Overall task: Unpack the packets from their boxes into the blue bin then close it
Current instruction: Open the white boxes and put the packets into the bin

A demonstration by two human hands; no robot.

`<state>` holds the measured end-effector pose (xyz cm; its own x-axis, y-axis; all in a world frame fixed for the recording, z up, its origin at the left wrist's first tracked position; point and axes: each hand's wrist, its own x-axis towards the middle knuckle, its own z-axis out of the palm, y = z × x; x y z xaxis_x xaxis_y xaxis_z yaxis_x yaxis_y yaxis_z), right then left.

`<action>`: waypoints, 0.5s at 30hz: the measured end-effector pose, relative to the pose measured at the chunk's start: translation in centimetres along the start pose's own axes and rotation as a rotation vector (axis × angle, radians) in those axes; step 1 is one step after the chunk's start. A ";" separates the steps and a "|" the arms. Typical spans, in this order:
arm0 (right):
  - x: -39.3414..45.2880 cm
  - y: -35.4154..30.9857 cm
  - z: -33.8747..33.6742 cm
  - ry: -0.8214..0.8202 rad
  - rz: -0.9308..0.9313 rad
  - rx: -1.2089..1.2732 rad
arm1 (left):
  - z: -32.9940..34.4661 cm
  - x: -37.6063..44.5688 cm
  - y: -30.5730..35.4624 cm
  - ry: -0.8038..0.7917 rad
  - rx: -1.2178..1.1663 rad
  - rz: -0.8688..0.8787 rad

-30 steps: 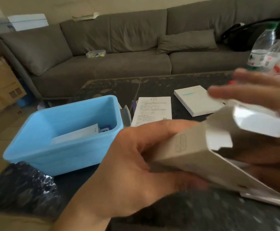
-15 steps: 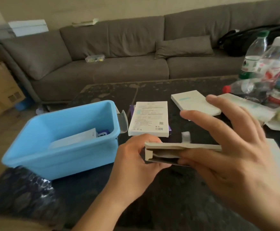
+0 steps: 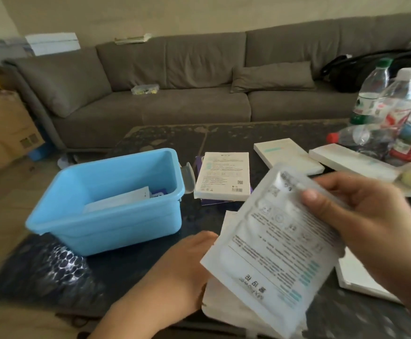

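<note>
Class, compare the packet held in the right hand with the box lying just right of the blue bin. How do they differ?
The packet is a thin, soft pouch; the box is a stiff, thicker carton. The packet is held tilted above the table in the right hand; the box lies flat on the table beside the blue bin. The packet looks larger, being nearer the camera. Both are white with printed text.
</note>
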<state>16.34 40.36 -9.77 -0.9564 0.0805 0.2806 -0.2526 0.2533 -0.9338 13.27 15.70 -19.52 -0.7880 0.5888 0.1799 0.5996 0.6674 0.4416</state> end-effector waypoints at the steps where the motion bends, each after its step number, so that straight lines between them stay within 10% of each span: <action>1: 0.1 0.4 -0.1 0.002 0.050 0.016 | -0.1 -0.4 -0.1 -0.042 0.113 0.026; 5: 0.2 0.8 1.0 -0.029 0.103 0.028 | -2.1 -1.4 1.3 0.131 -0.037 -0.107; 9: -0.5 0.7 2.1 0.213 -0.292 -0.096 | -4.5 -1.5 2.2 0.499 -0.601 -0.453; 15: -1.4 2.0 3.3 -0.051 -1.132 -0.486 | -7.7 -2.4 3.8 -0.044 -1.627 -0.601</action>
<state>16.71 37.52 -12.76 -0.2416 -0.4523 0.8585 -0.8722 0.4890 0.0122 16.37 13.35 -11.50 -0.8091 0.4806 -0.3381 -0.5169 -0.3083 0.7986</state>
